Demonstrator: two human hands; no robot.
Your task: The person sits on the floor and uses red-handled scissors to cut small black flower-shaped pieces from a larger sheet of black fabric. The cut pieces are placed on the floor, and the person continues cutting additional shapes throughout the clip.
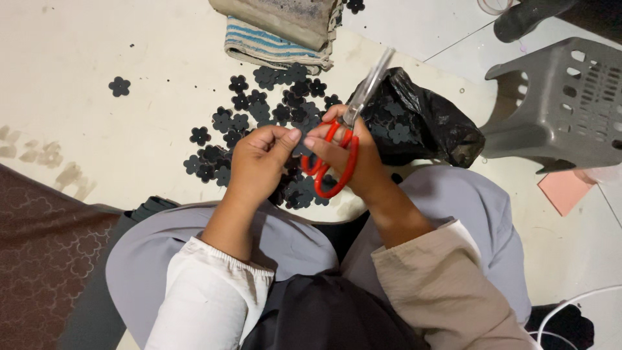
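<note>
Over your lap, just above the floor (pixel 97 149), your right hand (pixel 353 159) grips the red-handled scissors (pixel 337 152), fingers through the loops and blades pointing up and away to the far right. Your left hand (pixel 259 162) is pinched shut on something small and dark at its fingertips, right against the scissors; the piece itself is mostly hidden, so you cannot tell its shape from here. Judging by what lies around you, a good share of the cutting is already behind you: a heap of dark flower shapes (pixel 265 120) spreads on the floor just beyond your hands, with one stray flower (pixel 119 85) well apart on the far left. More of them sit in the open black bag (pixel 421 126) to the right of the heap. How much remains is hard to judge, since no uncut stock shows plainly. A folded striped cloth (pixel 272 48) lies at the far edge, a grey plastic stool (pixel 564 104) stands to the right, and a pink sheet (pixel 565 189) lies near it.
</note>
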